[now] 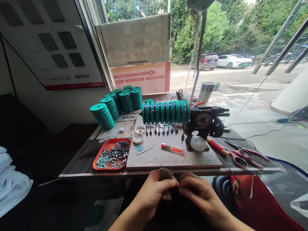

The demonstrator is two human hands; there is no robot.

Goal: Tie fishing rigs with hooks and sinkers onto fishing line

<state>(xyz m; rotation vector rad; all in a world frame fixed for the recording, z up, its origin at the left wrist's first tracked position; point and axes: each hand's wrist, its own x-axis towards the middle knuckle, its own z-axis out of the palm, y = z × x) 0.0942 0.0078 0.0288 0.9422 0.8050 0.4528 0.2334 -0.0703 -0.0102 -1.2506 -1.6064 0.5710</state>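
Observation:
Both hands meet low in the view, just in front of the table edge. My left hand (157, 186) is closed in a pinch, with a grey-brown piece (166, 174) at its index finger that may be a finger cover. My right hand (196, 189) is closed too, its fingertips almost touching the left ones. Something small and dark sits between the fingertips, too small to name. A thin reddish line rises from near the hands toward a black winding device (204, 120), which carries a row of green spools (166, 112). Short lines with dark weights (163, 133) hang below the spools.
A red tray (95, 165) of sinkers and small fittings stands at left, near small white dishes (138, 138). An orange lighter (172, 148) lies on the board (149, 162). Pink-handled scissors (243, 157) lie at right; stacked green spools (102, 115) stand behind.

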